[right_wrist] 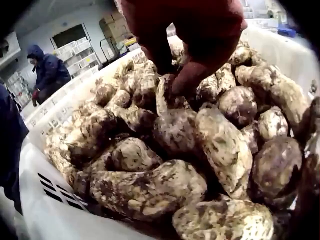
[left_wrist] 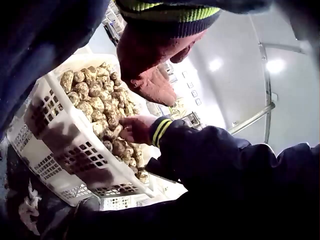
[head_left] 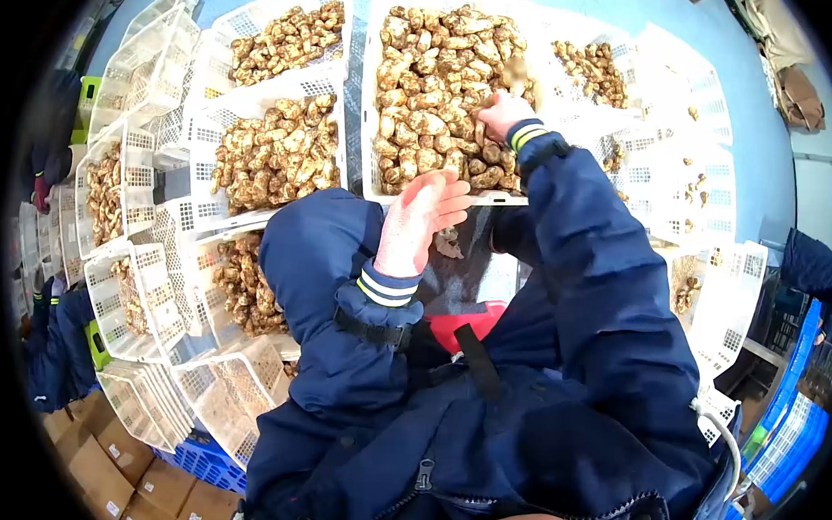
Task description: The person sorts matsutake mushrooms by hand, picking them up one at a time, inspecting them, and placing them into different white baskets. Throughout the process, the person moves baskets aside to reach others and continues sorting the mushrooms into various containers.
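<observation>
A white crate in front of me is heaped with soil-stained, cream-and-brown tuber-like pieces. My right hand reaches into its right side. In the right wrist view, its bent thumb and finger pinch the narrow pale end of a tuber-like piece among the others. Beyond that hand in the head view is a blurred beige shape. My left hand is held at the near rim, palm turned up, fingers straight, nothing in it. The left wrist view shows the left hand above the right hand.
Crates with more pieces stand at left and far left. On the right, white crates hold only a few. Stacked baskets and cardboard boxes lie at lower left. Another person sits across the room.
</observation>
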